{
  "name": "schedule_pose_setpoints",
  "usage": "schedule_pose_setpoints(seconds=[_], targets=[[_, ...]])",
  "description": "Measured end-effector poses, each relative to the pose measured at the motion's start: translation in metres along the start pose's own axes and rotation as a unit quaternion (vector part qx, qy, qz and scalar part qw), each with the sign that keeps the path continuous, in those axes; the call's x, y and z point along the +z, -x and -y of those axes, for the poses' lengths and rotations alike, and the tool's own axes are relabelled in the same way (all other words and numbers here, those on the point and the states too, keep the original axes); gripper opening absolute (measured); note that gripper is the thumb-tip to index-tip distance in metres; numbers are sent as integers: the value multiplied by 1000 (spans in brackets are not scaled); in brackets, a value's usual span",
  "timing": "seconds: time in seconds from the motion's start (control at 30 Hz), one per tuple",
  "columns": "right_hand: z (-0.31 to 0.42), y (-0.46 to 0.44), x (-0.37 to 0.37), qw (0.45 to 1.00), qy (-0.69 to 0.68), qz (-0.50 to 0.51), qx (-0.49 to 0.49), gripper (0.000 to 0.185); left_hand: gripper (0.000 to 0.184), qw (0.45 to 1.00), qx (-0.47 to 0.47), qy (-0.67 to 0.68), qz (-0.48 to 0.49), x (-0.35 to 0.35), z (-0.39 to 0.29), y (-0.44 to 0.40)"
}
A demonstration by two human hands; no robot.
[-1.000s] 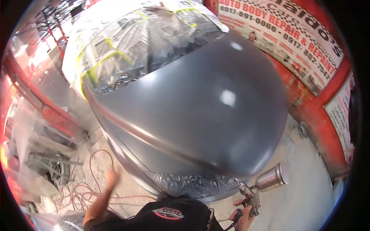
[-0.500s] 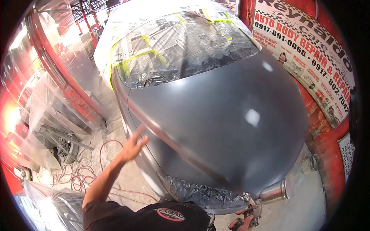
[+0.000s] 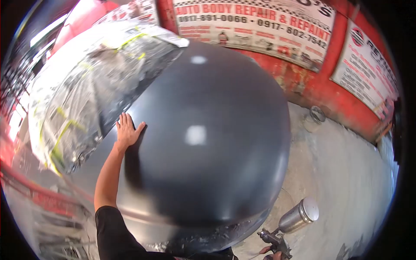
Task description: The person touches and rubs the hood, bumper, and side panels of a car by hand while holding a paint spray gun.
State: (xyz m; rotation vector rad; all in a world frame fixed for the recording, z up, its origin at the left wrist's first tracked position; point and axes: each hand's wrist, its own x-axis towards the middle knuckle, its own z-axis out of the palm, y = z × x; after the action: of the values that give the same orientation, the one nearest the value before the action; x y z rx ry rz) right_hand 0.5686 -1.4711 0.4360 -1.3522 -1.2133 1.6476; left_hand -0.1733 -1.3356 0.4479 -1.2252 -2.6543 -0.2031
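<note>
Dark grey and glossy, the car hood (image 3: 208, 169) fills the middle of the view. My left hand (image 3: 127, 131) is at its upper left, near the masked windshield, palm down with fingers stretched out; whether it touches the paint I cannot tell. A dark shadow lies beside that forearm. At the bottom, my right hand (image 3: 273, 256) grips a spray gun (image 3: 275, 242) by the handle, partly cut off by the frame's edge. The gun's metal paint cup (image 3: 299, 216) points up and right, off the front of the car.
Plastic sheeting and newspaper with yellow tape (image 3: 93, 82) cover the windshield and roof. A red wall (image 3: 277, 69) with a repair banner (image 3: 255, 26) runs behind the car. A bucket (image 3: 317, 114) stands on the concrete floor (image 3: 346, 173) near the wall.
The view has swung to the right. My left hand has moved from the hood's near side edge up toward the windshield. My right hand still holds the spray gun.
</note>
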Motion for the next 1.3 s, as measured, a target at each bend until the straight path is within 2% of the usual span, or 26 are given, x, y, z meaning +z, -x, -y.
schedule_pose_setpoints(seconds=[0.1, 0.2, 0.27, 0.3, 0.33, 0.37, 0.53, 0.6, 0.7, 0.73, 0.8, 0.87, 0.97, 1.07, 1.1, 1.17, 1.2, 1.27, 1.3], targets=[[2, -13, 8, 1000, -13, -20, 18, 66, 113, 999, 32, 9, -8, 34, -56, -99], [7, -24, 8, 997, -27, -48, 53, 69, 116, 1000, 4, 20, -3, 54, -125, -171], [9, -35, 4, 996, -33, -51, 70, 70, 109, 992, 71, 17, -100, 83, -181, -201], [10, -40, 2, 995, -35, -49, 77, 70, 103, 986, 126, 16, -109, 83, -220, -207], [12, -45, 1, 995, -39, -47, 82, 71, 97, 977, 179, 15, -116, 78, -265, -206], [14, -50, -1, 995, -43, -44, 85, 71, 88, 957, 235, 44, -166, 82, -307, -200], [18, -65, -12, 993, -84, -38, 68, 73, 99, 933, 353, 68, -20, 92, -499, -129], [-2, -54, -23, 994, -51, -65, 77, 77, 103, 902, 423, 7, 91, 72, -562, -76], [-10, -43, -23, 992, -45, -98, 66, 77, 105, 824, 563, -28, 58, 94, -611, 19], [-10, -38, -23, 991, -50, -110, 58, 76, 104, 787, 614, -39, 49, 100, -616, 49], [-17, -21, -26, 987, -61, -138, 50, 73, 102, 723, 682, -55, 95, 94, -609, 108], [-31, -3, -32, 984, -69, -160, 46, 70, 103, 688, 715, 1, 121, 94, -579, 154], [-46, 15, -41, 984, -76, -161, 25, 66, 103, 631, 744, 96, 200, 80, -508, 221], [-46, 33, -28, 965, -126, -212, 92, 54, 94, 533, 800, 166, 220, 65, -420, 287], [-54, 38, -27, 961, -127, -222, 103, 53, 88, 539, 799, 127, 235, 53, -389, 311], [-70, 47, -28, 953, -123, -246, 124, 51, 77, 495, 754, 47, 428, 25, -341, 344], [-62, 53, -26, 961, -113, -231, 102, 50, 72, 426, 687, 5, 589, -9, -322, 354], [-36, 60, -13, 973, -97, -201, 56, 50, 58, 438, 570, 198, 666, -31, -252, 389], [-11, 67, -1, 973, -88, -203, 70, 48, 62, 445, 512, 274, 682, -46, -222, 396]])
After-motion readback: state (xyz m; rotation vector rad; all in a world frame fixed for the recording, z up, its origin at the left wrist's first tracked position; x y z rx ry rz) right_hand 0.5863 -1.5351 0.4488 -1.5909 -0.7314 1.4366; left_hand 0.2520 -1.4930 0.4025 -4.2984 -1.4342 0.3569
